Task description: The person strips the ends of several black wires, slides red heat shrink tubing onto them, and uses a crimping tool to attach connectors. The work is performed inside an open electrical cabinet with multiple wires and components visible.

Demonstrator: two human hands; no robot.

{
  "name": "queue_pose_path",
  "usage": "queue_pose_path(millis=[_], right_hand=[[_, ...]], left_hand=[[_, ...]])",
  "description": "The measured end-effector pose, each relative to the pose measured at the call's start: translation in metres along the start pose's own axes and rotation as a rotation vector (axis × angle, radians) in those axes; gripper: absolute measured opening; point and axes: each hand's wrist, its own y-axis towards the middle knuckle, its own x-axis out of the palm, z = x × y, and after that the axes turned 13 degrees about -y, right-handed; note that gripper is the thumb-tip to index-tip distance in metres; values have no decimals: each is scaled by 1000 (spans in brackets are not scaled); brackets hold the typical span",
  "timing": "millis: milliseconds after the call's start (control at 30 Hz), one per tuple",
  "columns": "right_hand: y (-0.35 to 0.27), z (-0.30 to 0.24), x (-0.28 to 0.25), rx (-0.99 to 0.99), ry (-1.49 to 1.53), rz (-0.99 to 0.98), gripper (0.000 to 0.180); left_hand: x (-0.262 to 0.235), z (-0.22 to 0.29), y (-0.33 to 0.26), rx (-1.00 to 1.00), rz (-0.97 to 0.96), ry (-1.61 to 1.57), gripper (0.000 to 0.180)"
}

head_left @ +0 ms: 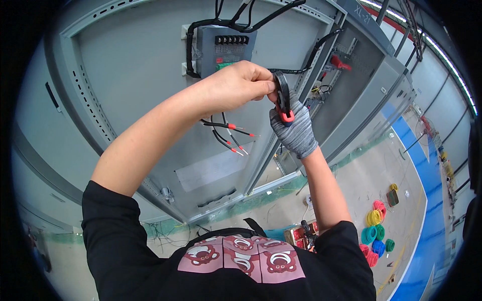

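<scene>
My left hand (241,83): bare, fingers pinching the black-and-red tool (283,98) at frame centre.
My right hand (293,128): grey-gloved, fingers wrapped around the tool's lower handle.
Behind: grey cabinet panel (130,65), red-tipped wires (231,135).

two hands (241,85), one crimping tool (283,100)

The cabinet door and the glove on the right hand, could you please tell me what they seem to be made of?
Cabinet door: apparently sheet metal with a smooth matt grey painted finish, folded edges and punched slots along its rails. Glove: looks like knitted fabric, mottled grey, with fine ribbing showing across the back.
</scene>
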Motion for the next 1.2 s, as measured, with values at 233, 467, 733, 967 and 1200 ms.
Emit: queue_pose_path(millis=[233, 467, 733, 967, 1200], right_hand=[[-1, -5, -5, -35, 147, -78, 36], [-54, -11, -7, 318, 611, -13, 49], [-132, 12, 10, 456, 761, -21, 52], [-157, 1, 32, 538, 591, -181, 49], [-137, -30, 20, 508, 737, -200, 48]], left_hand=[[0, -5, 0, 39, -53, 29, 28], [-8, 3, -27, 176, 50, 224, 27], [20, -86, -179, 577, 825, 410, 24], [61, -114, -124, 667, 429, 951, 44], [60, -111, -71, 745, 495, 934, 46]])
